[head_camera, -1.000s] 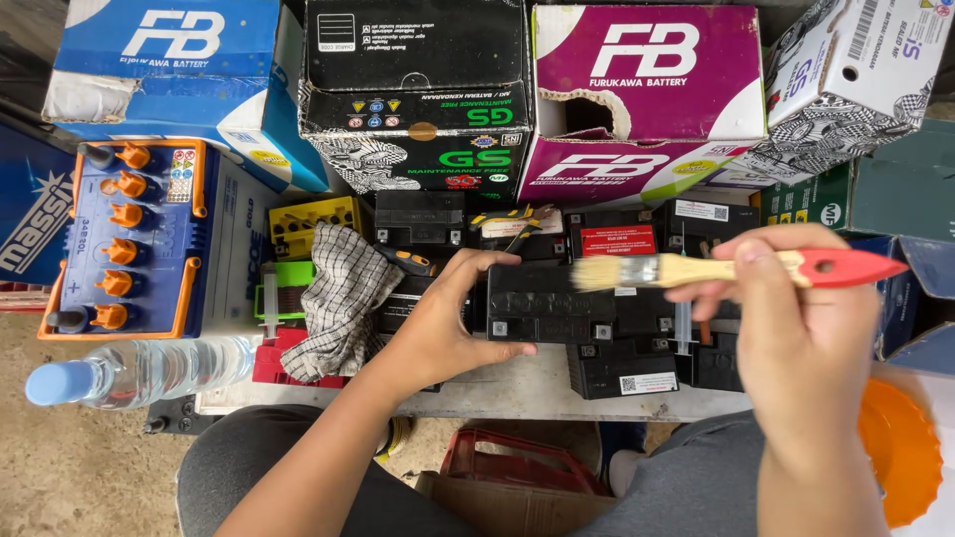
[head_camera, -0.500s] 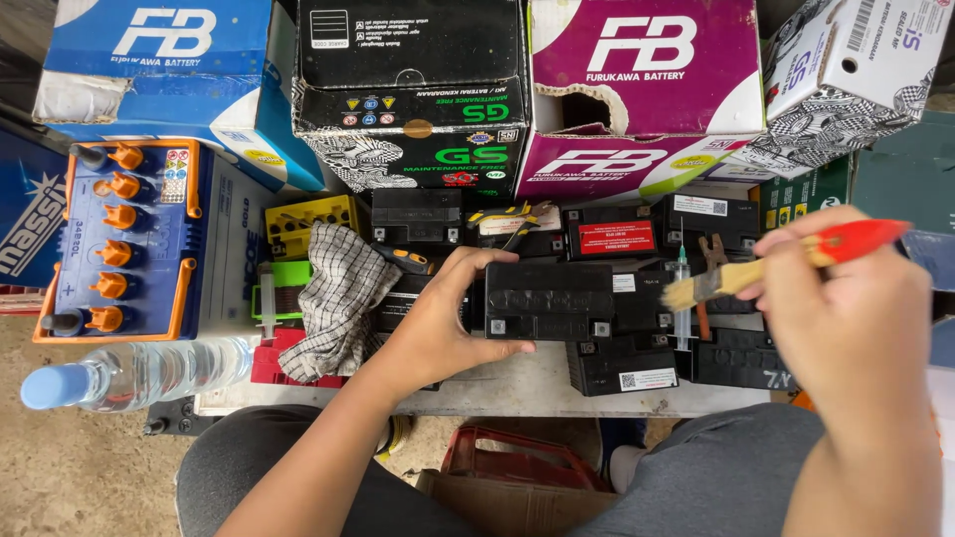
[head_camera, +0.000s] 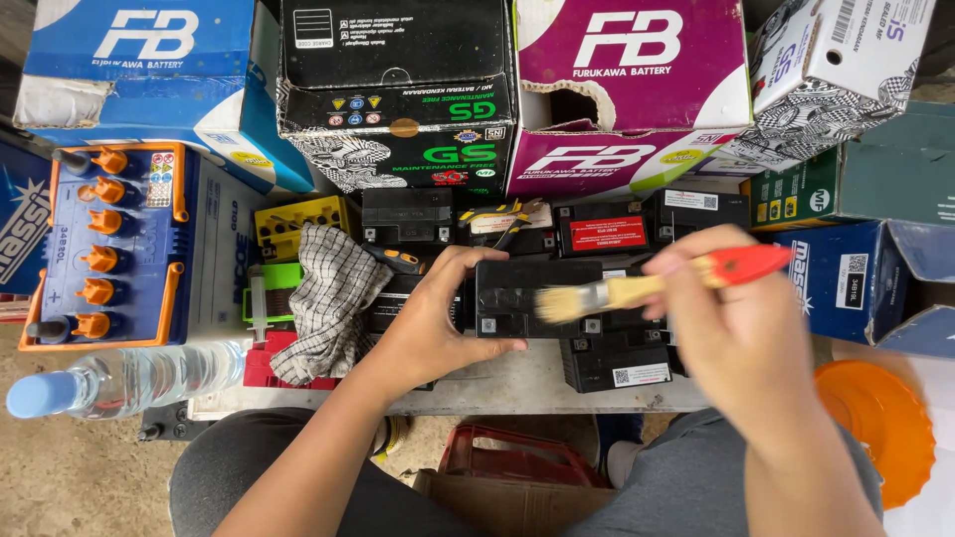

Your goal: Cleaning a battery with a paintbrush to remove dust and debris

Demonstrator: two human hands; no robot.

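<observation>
Left hand (head_camera: 433,318) fingers wrap the end of the small black battery (head_camera: 537,296) at frame centre; right hand (head_camera: 731,333) pinches a red-handled brush (head_camera: 637,290), bristles on its face. A hard stroke could skid the battery toward the checked rag (head_camera: 328,298).

Pale, scuffed work board (head_camera: 517,383) carrying several small black batteries (head_camera: 612,360), a checked cloth (head_camera: 328,298) and a clear plastic bottle (head_camera: 129,378) at its left end

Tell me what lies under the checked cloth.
The checked cloth drapes over a green holder and a red block. Whatever sits beneath its middle is covered.
</observation>
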